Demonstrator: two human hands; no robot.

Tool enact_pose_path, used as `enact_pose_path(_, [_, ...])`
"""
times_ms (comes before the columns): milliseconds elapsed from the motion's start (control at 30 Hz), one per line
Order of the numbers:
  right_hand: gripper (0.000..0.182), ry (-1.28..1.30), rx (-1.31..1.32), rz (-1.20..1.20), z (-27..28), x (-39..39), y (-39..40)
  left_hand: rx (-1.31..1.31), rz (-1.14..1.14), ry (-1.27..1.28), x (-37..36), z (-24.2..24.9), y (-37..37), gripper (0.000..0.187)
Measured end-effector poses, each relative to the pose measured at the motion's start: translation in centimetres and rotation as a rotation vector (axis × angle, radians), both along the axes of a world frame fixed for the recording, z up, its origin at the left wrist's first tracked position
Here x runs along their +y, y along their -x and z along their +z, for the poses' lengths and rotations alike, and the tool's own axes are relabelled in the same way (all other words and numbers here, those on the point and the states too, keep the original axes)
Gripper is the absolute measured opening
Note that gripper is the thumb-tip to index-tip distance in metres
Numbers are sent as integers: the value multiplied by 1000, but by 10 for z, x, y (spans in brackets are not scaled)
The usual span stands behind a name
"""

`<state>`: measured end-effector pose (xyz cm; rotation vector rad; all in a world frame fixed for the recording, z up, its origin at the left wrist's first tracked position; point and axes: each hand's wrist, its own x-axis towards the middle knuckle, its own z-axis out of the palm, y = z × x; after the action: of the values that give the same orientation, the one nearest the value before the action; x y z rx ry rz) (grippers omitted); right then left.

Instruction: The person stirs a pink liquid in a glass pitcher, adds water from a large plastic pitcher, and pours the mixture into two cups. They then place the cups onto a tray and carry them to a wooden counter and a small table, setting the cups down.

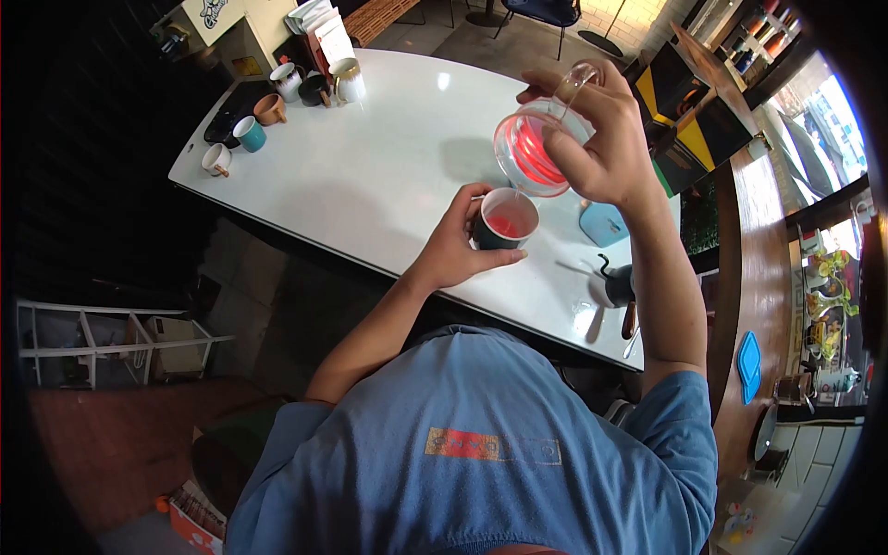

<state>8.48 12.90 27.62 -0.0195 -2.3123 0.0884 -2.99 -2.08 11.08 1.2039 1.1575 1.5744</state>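
Note:
My right hand (601,139) grips a clear glass pitcher (535,148) by its handle, tilted above the table, with red liquid inside. Below it my left hand (460,248) wraps around a dark green cup (505,220) that stands on the white table (370,166) and holds red liquid. The pitcher's rim hangs just over the cup.
Several mugs (250,134) and a gold-and-white cup (348,80) cluster at the table's far left corner. A light blue square object (603,224) and a black gooseneck kettle (618,285) sit to the right of the cup. A wooden counter (758,277) runs along the right.

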Motion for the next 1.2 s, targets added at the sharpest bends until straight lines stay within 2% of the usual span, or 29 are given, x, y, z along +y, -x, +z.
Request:
enact_pose_path(133, [47, 107, -6, -7, -1, 0, 3, 14, 14, -15, -2, 1, 0, 85])
enact_pose_path(700, [43, 203, 30, 18, -2, -1, 15, 52, 93, -34, -10, 4, 10, 84])
enact_pose_path(767, [43, 274, 14, 20, -2, -2, 15, 53, 91, -53, -9, 2, 11, 85])
enact_pose_path(1200, [44, 190, 25, 32, -4, -3, 11, 27, 69, -49, -9, 3, 13, 85])
